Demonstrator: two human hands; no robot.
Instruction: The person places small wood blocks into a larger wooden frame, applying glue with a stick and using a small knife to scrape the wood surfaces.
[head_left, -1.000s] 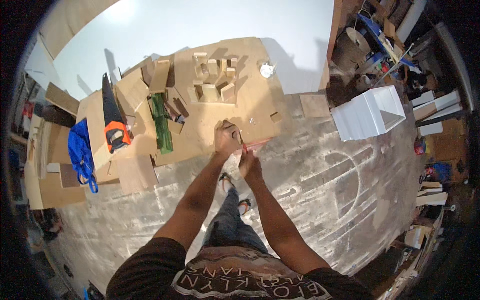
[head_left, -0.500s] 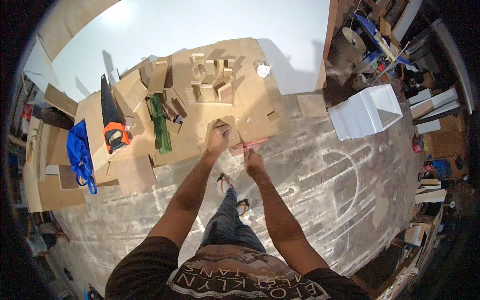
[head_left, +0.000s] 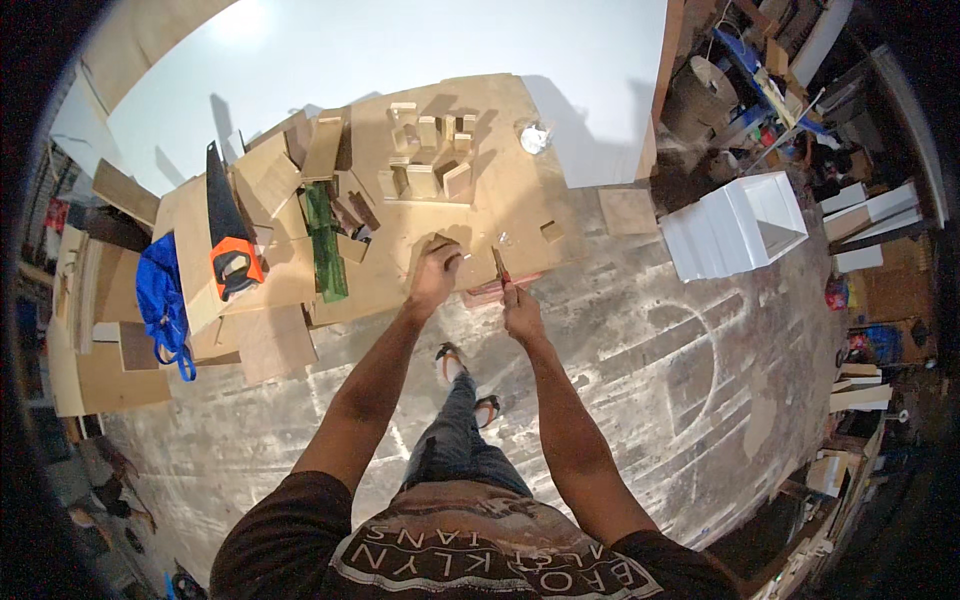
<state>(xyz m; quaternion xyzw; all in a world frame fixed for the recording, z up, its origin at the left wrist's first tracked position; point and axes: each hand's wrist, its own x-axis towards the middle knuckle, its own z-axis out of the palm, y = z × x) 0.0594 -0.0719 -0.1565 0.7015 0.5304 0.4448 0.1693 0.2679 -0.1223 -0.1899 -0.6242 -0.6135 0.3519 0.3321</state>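
Left hand [head_left: 436, 272] presses a small block [head_left: 447, 244] against the board [head_left: 500, 190], fingers clamped on it. Right hand [head_left: 520, 312] grips a red tool [head_left: 500, 268] just beside. Step: marking or fastening; next needs steady alignment.

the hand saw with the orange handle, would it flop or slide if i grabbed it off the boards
The saw has a long thin dark blade, so it would probably flex and wobble if lifted by the tip. Its chunky orange handle looks like the heavier end, so gripped there it should stay steady. It lies flat on smooth boards, so a push would likely slide it, not roll it.
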